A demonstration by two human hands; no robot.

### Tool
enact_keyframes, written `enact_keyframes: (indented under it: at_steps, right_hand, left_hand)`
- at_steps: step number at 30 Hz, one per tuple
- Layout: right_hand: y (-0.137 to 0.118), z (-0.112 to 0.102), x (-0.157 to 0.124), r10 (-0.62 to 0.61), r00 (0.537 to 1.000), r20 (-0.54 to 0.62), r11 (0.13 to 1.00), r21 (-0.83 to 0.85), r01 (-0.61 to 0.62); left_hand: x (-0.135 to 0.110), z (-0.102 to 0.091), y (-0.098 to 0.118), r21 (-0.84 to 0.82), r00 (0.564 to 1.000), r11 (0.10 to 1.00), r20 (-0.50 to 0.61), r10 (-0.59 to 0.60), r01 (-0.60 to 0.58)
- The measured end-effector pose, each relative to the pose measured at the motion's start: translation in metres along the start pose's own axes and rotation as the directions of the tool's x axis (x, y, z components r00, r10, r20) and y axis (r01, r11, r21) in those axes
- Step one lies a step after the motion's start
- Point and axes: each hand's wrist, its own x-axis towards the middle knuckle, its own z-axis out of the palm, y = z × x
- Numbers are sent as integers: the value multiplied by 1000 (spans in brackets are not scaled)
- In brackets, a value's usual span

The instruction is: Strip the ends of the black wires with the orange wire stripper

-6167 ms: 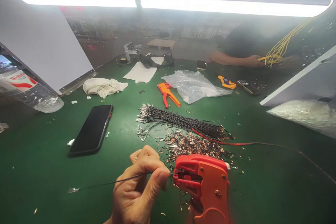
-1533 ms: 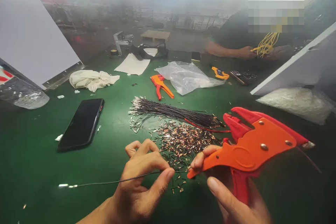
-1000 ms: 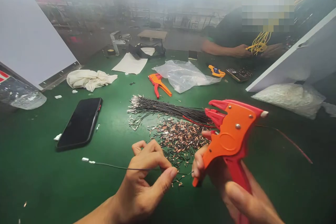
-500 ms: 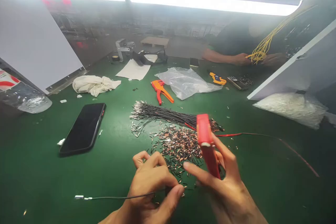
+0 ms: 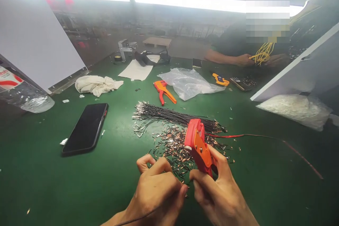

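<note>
My left hand (image 5: 156,190) is closed with thumb and forefinger pinched on a thin black wire (image 5: 143,215), which trails off the bottom edge; its pinched tip is mostly hidden. Close by on the right, my right hand (image 5: 219,190) grips a red and orange wire stripper (image 5: 200,144), its head raised and tilted left. Behind the hands lies a pile of short black and copper wire offcuts (image 5: 172,144). Beyond that rests a bundle of black wires (image 5: 169,113), with silvery terminals at the left and copper ends at the right.
A phone (image 5: 85,129) lies left, near a cream cloth (image 5: 97,85). Another red and orange stripper (image 5: 164,91) and a clear plastic bag (image 5: 188,81) lie farther back. A red strip (image 5: 227,136) runs right. Across the table, another person's hands (image 5: 245,60) hold yellow wires (image 5: 262,54).
The wire stripper has turned in my right hand, its orange side now showing and its head farther left. The wire's terminal end has swung down out of view. My hands are slightly shifted.
</note>
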Motion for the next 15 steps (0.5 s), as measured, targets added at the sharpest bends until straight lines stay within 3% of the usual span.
enact_keyframes:
  at_steps: [4,15]
  right_hand:
    - [2,7,-1,2,1000,-24,996,-90,-5]
    - [3,18,3,-23,995,-97,995,-102,13]
  left_hand:
    - [-3,5,0,74,999,997,-9,37,-36]
    - [-5,9,0,169,981,972,-82,177,-162]
